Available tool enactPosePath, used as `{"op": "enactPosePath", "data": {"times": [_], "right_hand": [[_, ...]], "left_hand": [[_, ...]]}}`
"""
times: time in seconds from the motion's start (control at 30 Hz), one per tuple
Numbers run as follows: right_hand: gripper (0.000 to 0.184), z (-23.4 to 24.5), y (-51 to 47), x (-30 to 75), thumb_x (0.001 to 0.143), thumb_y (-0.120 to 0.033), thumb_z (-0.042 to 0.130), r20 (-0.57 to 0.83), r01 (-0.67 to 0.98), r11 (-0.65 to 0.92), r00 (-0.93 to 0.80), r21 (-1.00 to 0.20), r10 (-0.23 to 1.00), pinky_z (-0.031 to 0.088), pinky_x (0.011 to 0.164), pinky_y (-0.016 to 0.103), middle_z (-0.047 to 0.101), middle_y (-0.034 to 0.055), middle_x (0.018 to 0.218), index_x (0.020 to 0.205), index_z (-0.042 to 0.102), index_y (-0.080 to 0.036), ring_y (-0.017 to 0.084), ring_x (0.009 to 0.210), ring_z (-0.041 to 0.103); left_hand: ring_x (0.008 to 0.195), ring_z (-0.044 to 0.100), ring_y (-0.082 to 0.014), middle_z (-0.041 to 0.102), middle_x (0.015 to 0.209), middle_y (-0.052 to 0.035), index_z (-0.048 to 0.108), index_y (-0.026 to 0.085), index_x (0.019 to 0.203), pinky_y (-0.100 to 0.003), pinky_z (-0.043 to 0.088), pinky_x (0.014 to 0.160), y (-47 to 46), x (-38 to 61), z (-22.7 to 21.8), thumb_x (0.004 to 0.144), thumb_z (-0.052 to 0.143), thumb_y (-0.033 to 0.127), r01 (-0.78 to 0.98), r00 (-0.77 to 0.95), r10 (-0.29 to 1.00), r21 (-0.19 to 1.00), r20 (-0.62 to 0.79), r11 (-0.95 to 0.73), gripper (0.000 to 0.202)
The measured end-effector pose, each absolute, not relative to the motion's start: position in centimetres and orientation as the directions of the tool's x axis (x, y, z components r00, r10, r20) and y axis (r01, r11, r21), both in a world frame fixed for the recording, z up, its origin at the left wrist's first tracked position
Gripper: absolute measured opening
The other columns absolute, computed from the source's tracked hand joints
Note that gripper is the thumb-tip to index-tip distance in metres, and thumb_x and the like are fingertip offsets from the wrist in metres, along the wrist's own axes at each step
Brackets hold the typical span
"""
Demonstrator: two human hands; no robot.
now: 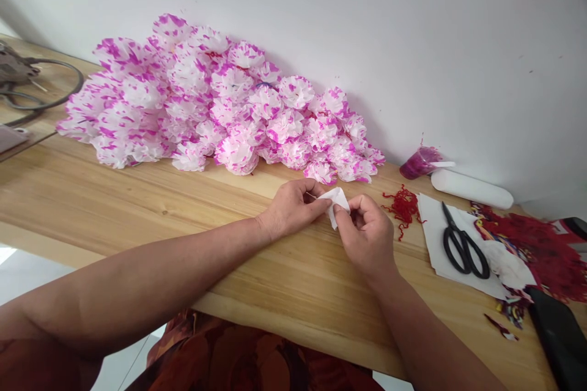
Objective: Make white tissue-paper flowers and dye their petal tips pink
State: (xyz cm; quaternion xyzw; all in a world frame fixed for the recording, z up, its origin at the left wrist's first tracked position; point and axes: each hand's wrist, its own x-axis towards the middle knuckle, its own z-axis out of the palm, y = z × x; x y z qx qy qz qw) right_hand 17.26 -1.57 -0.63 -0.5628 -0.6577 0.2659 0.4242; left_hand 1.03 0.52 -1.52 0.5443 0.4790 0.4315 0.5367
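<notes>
Pinching the small white paper (338, 199) at left with the left hand (293, 206) and at right with the right hand (369, 231), over the worktop (137, 201), near side of pink-and-white flowers (233, 113).

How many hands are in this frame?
2: the left hand and right hand, both holding the small white piece in front of the purple-and-white flowers. No others show.
</notes>
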Motion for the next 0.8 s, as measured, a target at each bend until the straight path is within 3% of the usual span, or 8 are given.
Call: {"op": "enactPosePath", "data": {"times": [0.3, 0.57, 0.7, 0.8], "right_hand": [[0.018, -1.02, -1.21, 17.12, 0.085, -0.032, 0.067, 0.210, 0.438, 0.194, -0.010, -0.878, 0.978, 0.037, 0.051, 0.023, 0.055, -0.0048, 0.063, 0.077, 0.054, -0.021, 0.010, 0.054, 0.047], [0.021, -1.29, -0.92, 17.35, 0.085, -0.037, 0.067, 0.097, 0.294, 0.090, 0.008, -0.951, 0.995, 0.041, 0.051, 0.024, 0.062, -0.0017, 0.064, 0.079, 0.055, -0.021, 0.012, 0.054, 0.053], [0.017, -1.14, -1.12, 17.23, 0.085, -0.031, 0.067, 0.186, 0.372, 0.183, -0.027, -0.910, 0.982, 0.040, 0.052, 0.023, 0.060, -0.0028, 0.065, 0.078, 0.056, -0.020, 0.011, 0.056, 0.053], [0.016, -1.07, -1.26, 17.12, 0.085, -0.028, 0.066, 0.214, 0.436, 0.208, -0.036, -0.876, 0.976, 0.037, 0.050, 0.022, 0.057, -0.0043, 0.061, 0.076, 0.055, -0.021, 0.010, 0.053, 0.050]], "left_hand": [[0.060, 0.053, -0.0100, 0.059, 0.068, 0.0026, 0.054, 0.018, 0.072, -0.021, 0.040, 0.054, 0.32, 1.19, -1.66, 0.077, 0.065, 0.026, 0.120, 0.129, 0.990, 0.990, 0.064, -0.080, 0.015], [0.060, 0.058, -0.0114, 0.062, 0.068, 0.0011, 0.053, 0.018, 0.076, -0.023, 0.045, 0.056, 0.48, 1.21, -1.78, 0.078, 0.067, 0.034, -0.059, 0.195, 0.979, 0.996, -0.060, 0.073, 0.021], [0.062, 0.060, -0.0117, 0.062, 0.071, 0.0011, 0.055, 0.018, 0.081, -0.023, 0.046, 0.056, 0.49, 1.20, -1.77, 0.076, 0.072, 0.034, -0.020, 0.183, 0.983, 0.999, -0.022, 0.026, 0.024], [0.057, 0.060, -0.0116, 0.062, 0.067, 0.0021, 0.053, 0.019, 0.081, -0.023, 0.046, 0.053, 0.48, 1.23, -1.94, 0.079, 0.068, 0.031, -0.060, 0.185, 0.980, 0.995, -0.072, 0.084, 0.020]]}}
